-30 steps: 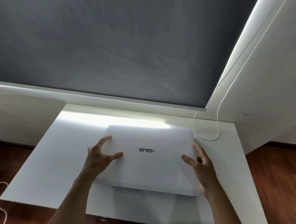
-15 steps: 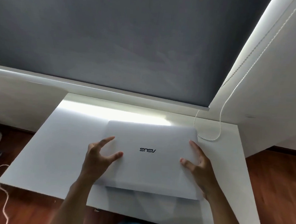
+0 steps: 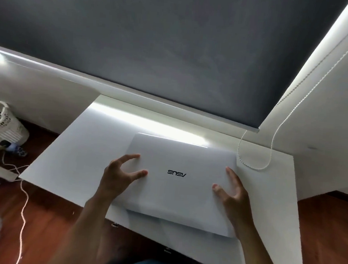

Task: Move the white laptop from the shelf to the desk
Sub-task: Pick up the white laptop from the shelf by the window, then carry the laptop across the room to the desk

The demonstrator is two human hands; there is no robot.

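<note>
The closed white laptop, its logo facing up, lies on the white desk towards the right. Its near edge sits slightly above the desktop and casts a shadow under it. My left hand holds the laptop's left edge, with a finger and the thumb arched onto the lid. My right hand holds the right edge, its fingers spread over the lid's corner. No shelf is in view.
A grey roller blind hangs behind the desk, and its bead cord loops onto the desktop just right of the laptop. A white laundry basket and a white cable are on the wooden floor at left.
My head has turned, so the view has tilted and shifted left and the basket has come into sight. The laptop and both hands have hardly moved on the desk.
</note>
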